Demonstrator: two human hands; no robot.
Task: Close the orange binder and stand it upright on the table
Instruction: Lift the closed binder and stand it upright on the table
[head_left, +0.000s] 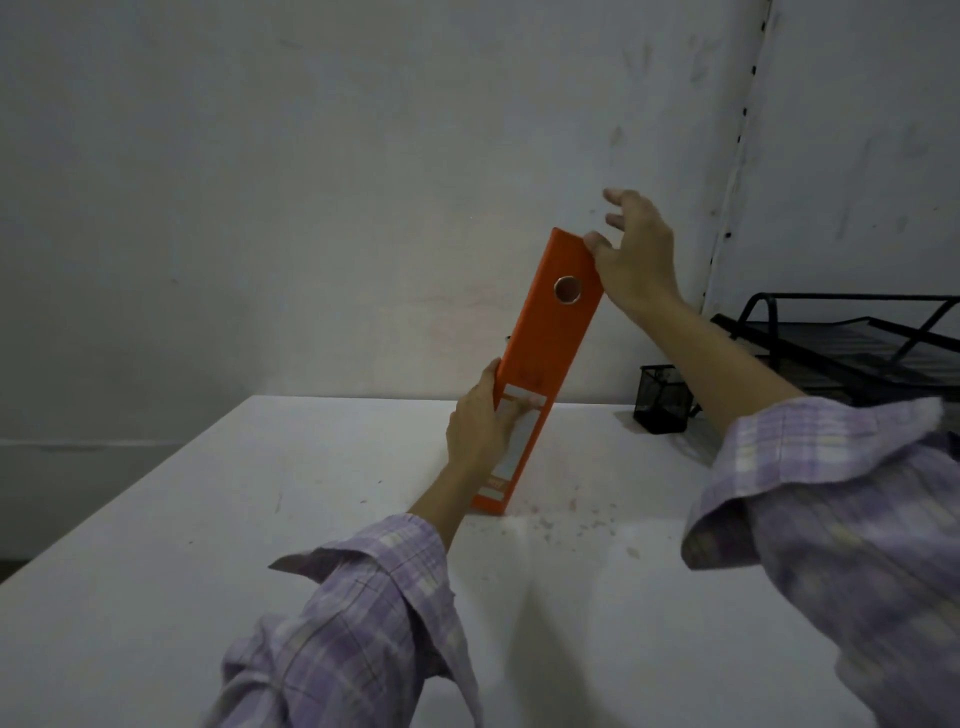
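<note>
A white table (260, 519) fills the lower half of the frame, and a pale, scuffed wall (311, 182) is seen behind it; one orange binder (545, 364) is stood on its lower end near the centre of the frame, closed, its spine turned toward the camera and its top tilted toward the upper right; the bottom edge is rested on the tabletop, just right of the left wrist. The binder is flanked by two hands; the left hand (480, 421) is wrapped around the lower part of the spine from the left, the thumb laid across the white label (519, 431) and the other fingers hidden behind the cover, so the binder is grasped there; the right hand (634, 254) is placed at the upper right corner, the thumb pressed against the top edge while the remaining fingers are spread and lifted clear, so nothing is enclosed by it. Both forearms are extended up from the lower edge of the frame, each in a lilac checked sleeve (363, 623) pushed back from the wrist. At the right edge one black wire tray (857, 338) is seen against the wall; one small black mesh pot (665, 397) is set just left of it, well apart from the binder. One metal-rimmed finger hole (567, 289) is visible in the upper spine.
</note>
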